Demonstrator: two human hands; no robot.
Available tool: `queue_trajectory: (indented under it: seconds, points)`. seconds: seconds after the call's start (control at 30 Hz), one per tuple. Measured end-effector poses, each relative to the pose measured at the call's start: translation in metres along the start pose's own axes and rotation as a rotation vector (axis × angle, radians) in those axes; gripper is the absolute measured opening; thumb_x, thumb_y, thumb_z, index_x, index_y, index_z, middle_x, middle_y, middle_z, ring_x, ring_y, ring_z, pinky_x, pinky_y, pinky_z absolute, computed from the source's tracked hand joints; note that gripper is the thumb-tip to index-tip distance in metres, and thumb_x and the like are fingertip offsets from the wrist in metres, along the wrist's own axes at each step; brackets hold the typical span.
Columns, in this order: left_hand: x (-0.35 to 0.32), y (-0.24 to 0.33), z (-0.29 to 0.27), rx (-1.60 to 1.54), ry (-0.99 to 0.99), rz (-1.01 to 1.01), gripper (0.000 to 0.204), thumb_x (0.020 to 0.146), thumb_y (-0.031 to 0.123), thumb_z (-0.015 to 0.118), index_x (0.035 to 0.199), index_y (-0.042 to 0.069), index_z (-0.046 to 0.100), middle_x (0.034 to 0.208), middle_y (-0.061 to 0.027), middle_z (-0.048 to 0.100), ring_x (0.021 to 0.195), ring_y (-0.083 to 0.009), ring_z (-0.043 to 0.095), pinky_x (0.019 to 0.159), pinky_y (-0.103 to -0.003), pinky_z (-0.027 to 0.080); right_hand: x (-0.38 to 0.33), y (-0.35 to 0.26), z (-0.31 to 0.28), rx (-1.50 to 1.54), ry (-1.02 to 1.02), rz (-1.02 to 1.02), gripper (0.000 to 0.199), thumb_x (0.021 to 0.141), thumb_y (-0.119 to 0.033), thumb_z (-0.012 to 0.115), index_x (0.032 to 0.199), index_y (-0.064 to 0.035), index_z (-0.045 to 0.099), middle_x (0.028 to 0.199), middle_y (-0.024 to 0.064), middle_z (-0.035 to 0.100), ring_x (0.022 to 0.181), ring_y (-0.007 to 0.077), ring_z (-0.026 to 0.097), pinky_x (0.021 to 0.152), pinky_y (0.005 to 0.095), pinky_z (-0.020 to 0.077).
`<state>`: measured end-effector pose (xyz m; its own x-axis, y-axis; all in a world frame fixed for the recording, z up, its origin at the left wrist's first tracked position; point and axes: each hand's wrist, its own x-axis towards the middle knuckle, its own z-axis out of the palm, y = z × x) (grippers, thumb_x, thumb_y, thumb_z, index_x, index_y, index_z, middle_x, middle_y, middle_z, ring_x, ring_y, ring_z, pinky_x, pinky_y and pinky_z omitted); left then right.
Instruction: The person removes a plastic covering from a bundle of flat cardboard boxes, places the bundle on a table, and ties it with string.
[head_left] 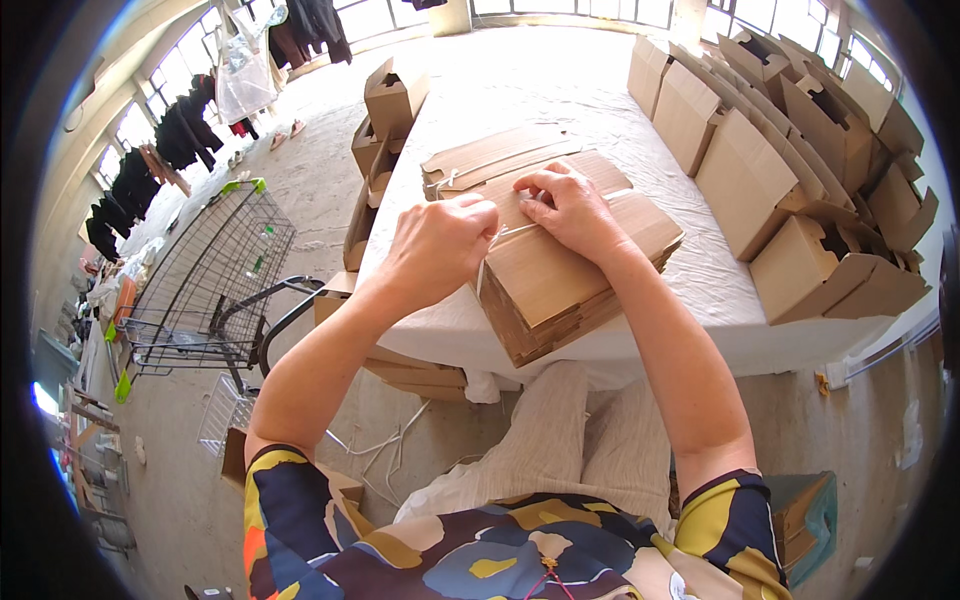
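A thick stack of flat, folded brown cardboard boxes (560,280) lies at the near edge of a table covered in white cloth (600,110). A thin white tying strap (515,231) runs across its top and down its near left side. My left hand (440,248) is closed in a fist at the stack's left edge, gripping the strap. Over the top of the stack, my right hand (575,208) has bent fingers drawn toward the thumb. What lies between those fingertips is too small to make out. Just behind is another strapped cardboard bundle (500,157).
Opened cardboard boxes (745,180) crowd the table's right side. More boxes (395,97) stand along its left edge. A wire shopping cart (205,280) is on the floor at left, with loose white straps (395,440) near the table. Dark clothes (185,130) hang farther back.
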<state>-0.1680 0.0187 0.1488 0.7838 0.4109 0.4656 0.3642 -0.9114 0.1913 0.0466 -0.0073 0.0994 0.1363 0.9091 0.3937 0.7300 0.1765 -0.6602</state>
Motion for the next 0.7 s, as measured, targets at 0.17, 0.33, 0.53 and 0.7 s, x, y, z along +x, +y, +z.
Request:
queue_trajectory:
  seconds: [0.17,0.33,0.53,0.7]
  points:
    - [-0.010,-0.015,-0.003,-0.176,0.067,-0.030,0.006,0.081,0.001,0.056,0.082,0.000,0.061,0.075,-0.0125,0.062,0.069,-0.0268,0.062,0.065,-0.036,0.049,0.000,-0.003,0.000,-0.005,0.003,-0.023,0.024,0.089,-0.023,0.065,0.109,-0.0112,0.073,0.105,0.0096,0.063,0.095,0.0256,0.064,0.088,0.0392,0.0505]
    - [-0.018,-0.017,-0.013,-0.422,-0.039,-0.218,0.010,0.080,-0.001,0.051,0.080,-0.001,0.061,0.070,-0.0038,0.058,0.068,-0.0109,0.053,0.062,-0.026,0.043,-0.002,0.001,0.000,-0.016,0.030,-0.067,0.024,0.090,-0.020,0.066,0.110,-0.0082,0.073,0.099,0.0101,0.062,0.085,0.0208,0.062,0.081,0.0339,0.0508]
    - [-0.038,-0.027,-0.024,-0.696,-0.020,-0.369,0.012,0.082,0.001,0.052,0.082,0.001,0.063,0.070,0.0034,0.053,0.066,-0.0031,0.042,0.059,-0.020,0.034,-0.003,-0.003,-0.002,-0.037,0.045,-0.053,0.023,0.090,-0.018,0.067,0.109,-0.0070,0.073,0.098,0.0096,0.064,0.083,0.0197,0.061,0.080,0.0332,0.0503]
    - [-0.032,-0.036,-0.016,-0.954,0.089,-0.506,0.012,0.085,0.002,0.053,0.086,0.001,0.065,0.066,0.0049,0.048,0.055,-0.0023,0.036,0.049,-0.020,0.028,-0.008,-0.011,-0.007,0.278,-0.146,-0.096,0.017,0.087,-0.012,0.070,0.102,-0.0041,0.074,0.088,0.0038,0.063,0.078,0.0125,0.057,0.075,0.0270,0.0473]
